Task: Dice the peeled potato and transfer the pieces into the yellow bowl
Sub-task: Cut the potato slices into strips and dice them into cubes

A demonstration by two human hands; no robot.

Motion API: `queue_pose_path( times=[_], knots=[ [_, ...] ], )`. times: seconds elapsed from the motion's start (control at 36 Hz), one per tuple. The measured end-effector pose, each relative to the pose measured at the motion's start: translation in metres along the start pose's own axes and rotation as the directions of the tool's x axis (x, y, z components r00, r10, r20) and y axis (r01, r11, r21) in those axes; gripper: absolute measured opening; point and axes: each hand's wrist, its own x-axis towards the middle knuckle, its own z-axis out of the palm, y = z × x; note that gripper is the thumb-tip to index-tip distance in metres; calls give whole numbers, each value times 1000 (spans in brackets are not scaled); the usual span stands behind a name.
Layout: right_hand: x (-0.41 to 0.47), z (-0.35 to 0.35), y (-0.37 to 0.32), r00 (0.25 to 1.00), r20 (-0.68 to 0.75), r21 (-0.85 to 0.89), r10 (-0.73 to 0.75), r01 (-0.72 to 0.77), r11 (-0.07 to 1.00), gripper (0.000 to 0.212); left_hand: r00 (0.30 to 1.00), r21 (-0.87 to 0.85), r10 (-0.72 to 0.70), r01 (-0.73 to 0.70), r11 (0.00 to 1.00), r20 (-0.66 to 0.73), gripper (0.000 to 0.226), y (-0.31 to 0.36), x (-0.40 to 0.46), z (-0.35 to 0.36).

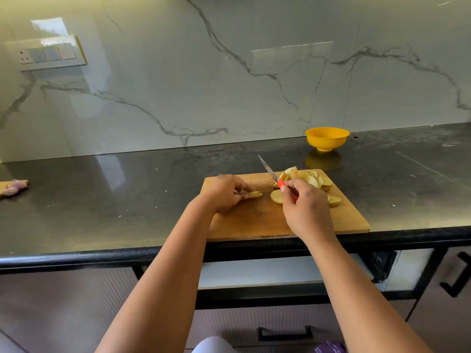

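Peeled potato, pale yellow and already cut into flat rounds, lies on the rectangular wooden cutting board at the front edge of the dark polished stone worktop. We see the left hand curled over a small stack of potato slices, pinching it against the board, presumably to steady it for cross-cutting. The right hand grips the red handle of a small steel-bladed knife, its tip raised and pointing away from us, clear of the food. Remaining potato rounds lie fanned and overlapping at the board's far right, kept apart from the working stack. Beyond them stands the round yellow plastic footed bowl, close to the white veined marble wall; we cannot see into it. Dicing, we judge, has barely begun.
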Motion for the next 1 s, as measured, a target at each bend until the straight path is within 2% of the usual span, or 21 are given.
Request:
queue_pose_path(
  times=[0.08,0.14,0.22,0.28,0.39,0.61,0.83,0.92,1.0],
  knots=[
    [0,0,1,1000,7,4,6,-6,1000,16,997,-7,-7,8,1000,78,27,-1,6,-8],
    [-1,0,1,1000,7,2,8,-8,1000,16,997,-29,8,-5,1000,74,34,1,5,-7],
    [0,0,1,1000,12,0,7,-7,1000,15,990,-45,59,-66,997,-128,31,4,-2,2],
    [0,0,1,1000,16,0,3,-3,1000,15,971,21,100,-98,995,-217,26,6,-7,10],
    [0,1,0,1000,21,-7,-2,2,1000,15,975,113,124,-105,988,-182,28,10,-13,20],
    [-1,0,-1,1000,15,-4,-15,15,1000,15,982,97,151,-141,985,-110,29,9,-14,17],
    [-2,1,-2,1000,5,-11,-15,15,1000,16,984,246,169,-149,958,-61,31,4,-10,16],
    [-2,1,-1,1000,-4,-10,-22,22,1000,15,977,175,182,-161,971,-111,27,1,-9,18],
    [-2,1,-2,1000,-6,-14,-24,23,1000,15,964,106,167,-148,983,-205,37,2,-5,17]
  ],
)
